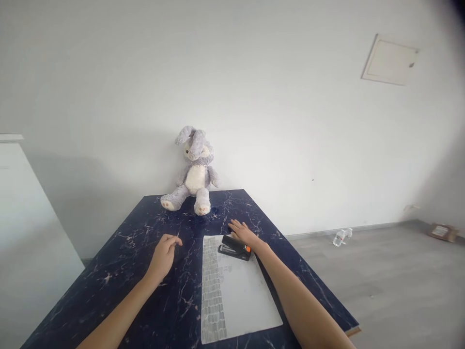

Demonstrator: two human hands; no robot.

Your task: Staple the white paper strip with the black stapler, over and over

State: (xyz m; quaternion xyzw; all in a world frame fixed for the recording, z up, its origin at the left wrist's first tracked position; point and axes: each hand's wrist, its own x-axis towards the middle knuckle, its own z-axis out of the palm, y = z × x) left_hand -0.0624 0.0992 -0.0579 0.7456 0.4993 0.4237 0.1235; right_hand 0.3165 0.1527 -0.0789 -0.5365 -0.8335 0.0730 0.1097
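Observation:
A black stapler (234, 247) with an orange part at one end lies on the upper part of a white sheet of paper (250, 295). A column of grey brick-like marks runs down the sheet's left side. Just behind the stapler, my right hand (244, 233) rests flat, fingers stretched out over the sheet's far edge and the table. To the left of the paper, my left hand (165, 254) is closed, thumb and forefinger together; whatever may be between them is too small to make out. A grey plush rabbit (196, 177) sits at the table's far end.
The dark blue marbled table (127, 257) reaches to a pale wall (290, 121). A white cabinet (32, 232) stands at the left. On the grey floor at the right are clear plastic bottles (340, 238) and a brown package (443, 232).

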